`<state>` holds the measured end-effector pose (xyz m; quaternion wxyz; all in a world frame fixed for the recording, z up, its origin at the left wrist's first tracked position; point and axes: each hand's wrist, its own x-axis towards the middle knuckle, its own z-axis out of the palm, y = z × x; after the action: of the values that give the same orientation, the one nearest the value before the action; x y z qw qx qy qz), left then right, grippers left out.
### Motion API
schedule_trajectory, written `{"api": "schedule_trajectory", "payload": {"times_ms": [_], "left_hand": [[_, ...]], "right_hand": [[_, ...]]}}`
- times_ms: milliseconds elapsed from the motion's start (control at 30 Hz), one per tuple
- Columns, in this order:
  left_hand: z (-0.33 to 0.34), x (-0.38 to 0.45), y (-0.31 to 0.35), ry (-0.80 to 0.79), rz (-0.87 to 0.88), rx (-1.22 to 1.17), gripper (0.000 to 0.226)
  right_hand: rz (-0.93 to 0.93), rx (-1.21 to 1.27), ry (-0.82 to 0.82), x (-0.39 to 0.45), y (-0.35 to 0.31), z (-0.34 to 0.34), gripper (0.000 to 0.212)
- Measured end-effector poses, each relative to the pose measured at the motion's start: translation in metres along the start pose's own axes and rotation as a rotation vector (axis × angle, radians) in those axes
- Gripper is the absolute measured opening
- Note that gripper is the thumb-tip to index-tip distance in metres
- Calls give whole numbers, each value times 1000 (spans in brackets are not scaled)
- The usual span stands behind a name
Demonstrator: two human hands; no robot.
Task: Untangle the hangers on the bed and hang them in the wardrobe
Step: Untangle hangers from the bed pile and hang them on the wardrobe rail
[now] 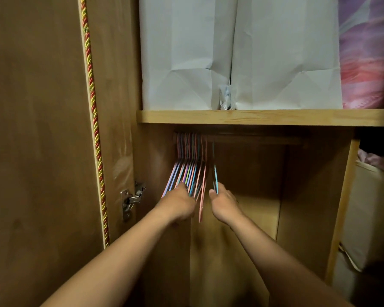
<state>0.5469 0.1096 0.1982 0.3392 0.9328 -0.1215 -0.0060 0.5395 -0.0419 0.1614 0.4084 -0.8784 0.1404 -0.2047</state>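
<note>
Both arms are reaching into the open wardrobe (253,218), under the wooden shelf (253,117). A bunch of thin coloured hangers (187,171) is hanging from the rail (253,139), packed tight at its left end, close to the wardrobe's left wall. The left hand (179,206) is lying against the lower ends of this bunch with its fingers curled in among the wires, seemingly gripping them. The right hand (223,203) is pinching the bottom of a single blue hanger (215,173), which is hooked on the rail just right of the bunch, apart from it. To the right of that hanger the rail is running bare up to the upright wooden divider (341,207), leaving open room. The open door (42,129), edged with a red-and-yellow twisted cord (93,120), is standing at the left, its metal hinge (131,200) near the left forearm. White paper bags (242,52) are standing on the shelf. No writing can be read.
</note>
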Motion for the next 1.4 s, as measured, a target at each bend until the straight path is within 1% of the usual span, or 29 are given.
{"api": "schedule_trajectory", "payload": {"times_ms": [133,267,400,533,600,667,767,867,967,1033,1133,1167,1233,1300,1367,1400], "left_hand": [[-15,1,-21,63,26,-27,46],[-23,-2,-34,74,29,-20,51],[-23,-11,-37,54,25,-23,51],[-19,-28,-40,51,-14,-47,46],[-18,-43,-40,64,-38,-63,42],[-19,-61,-41,91,-63,-75,46],[-19,-96,-44,144,-128,-90,53],[-10,-147,-53,237,-204,-95,46],[7,-213,-67,313,-291,-139,37],[21,-260,-79,368,-378,-163,25],[45,-354,-101,420,-566,-215,22],[55,-399,-110,457,-642,-236,22],[73,-481,-122,571,-780,-309,20],[96,-566,-135,693,-924,-441,18],[127,-645,-143,809,-1025,-583,17],[151,-702,-141,896,-1095,-643,17]], "right_hand": [[-56,-47,-62,5,-5,32,48],[-74,-79,-78,8,-24,49,50],[-81,-76,-73,11,-36,52,46],[-34,-121,-70,3,-33,52,56],[-54,-151,-104,-3,-32,49,56],[-95,-188,-128,-13,-34,45,52],[-116,-81,-26,-45,-41,37,56],[-264,17,-12,-99,-45,39,50],[-342,155,-205,-170,-44,45,43],[-378,198,-366,-218,-37,49,35],[-431,161,-612,-302,-22,61,26],[-466,144,-711,-342,-19,66,25],[-546,108,-874,-414,-14,74,26],[-636,71,-1019,-489,-9,78,27],[-718,13,-1155,-560,1,75,26],[-781,-27,-1251,-612,9,69,25]]}}
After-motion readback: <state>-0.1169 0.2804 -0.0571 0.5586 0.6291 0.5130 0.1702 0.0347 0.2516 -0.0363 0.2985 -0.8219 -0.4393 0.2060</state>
